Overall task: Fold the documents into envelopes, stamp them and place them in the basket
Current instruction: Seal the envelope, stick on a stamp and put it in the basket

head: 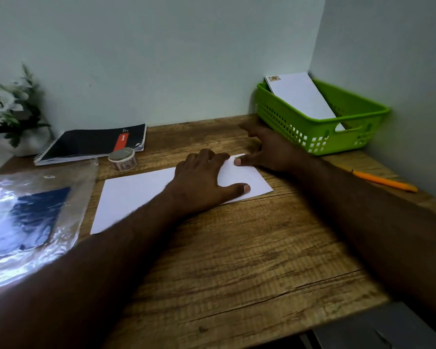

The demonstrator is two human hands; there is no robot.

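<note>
A white envelope (134,195) lies flat across the middle of the wooden desk (237,248). My left hand (202,182) presses palm-down on its right half, fingers spread. My right hand (267,152) rests at the envelope's far right corner, thumb tip on the paper and fingers spread over the desk. A green plastic basket (317,137) stands in the back right corner and holds a stamped white envelope (300,96) leaning against its far side. A roll of stamps (122,158) sits behind the envelope, to the left.
A spiral notebook (91,144) lies at the back left, beside a white flower arrangement (10,107). A shiny plastic sleeve (28,217) with dark contents covers the left edge. An orange pen (385,182) lies at the right, near the wall.
</note>
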